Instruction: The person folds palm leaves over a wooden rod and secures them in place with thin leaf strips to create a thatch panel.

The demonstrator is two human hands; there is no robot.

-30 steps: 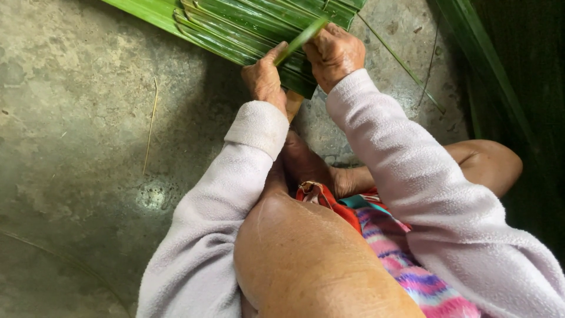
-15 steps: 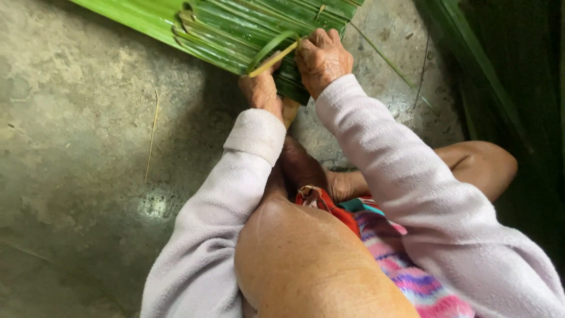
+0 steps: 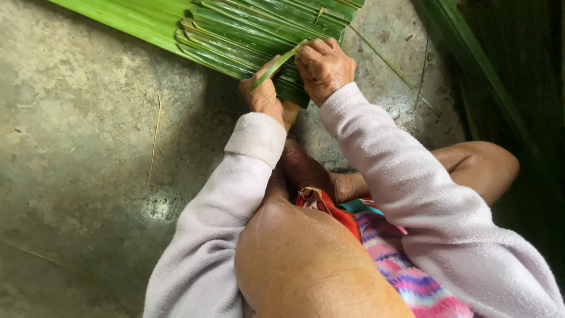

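A woven mat of green palm leaflets (image 3: 235, 26) lies on the concrete floor at the top of the view. My left hand (image 3: 263, 88) presses on the mat's near edge and pinches one loose green leaf strip (image 3: 275, 63). My right hand (image 3: 323, 66) grips the other end of that same strip, fingers curled, right beside the left hand. Both arms wear pale lilac fleece sleeves. A tan stalk end (image 3: 289, 112) pokes out under the mat between my wrists.
My bare knee (image 3: 306, 259) and foot (image 3: 303, 168) fill the lower middle, with a striped pink cloth (image 3: 406, 271) in my lap. More dark green palm fronds (image 3: 477, 65) lie at the right. A dry straw (image 3: 154, 138) lies on the grey concrete floor (image 3: 88, 147).
The leaf strip was curved in a loop half a second ago and is now pulled straighter between my hands. Both hands shifted slightly downward in the view.
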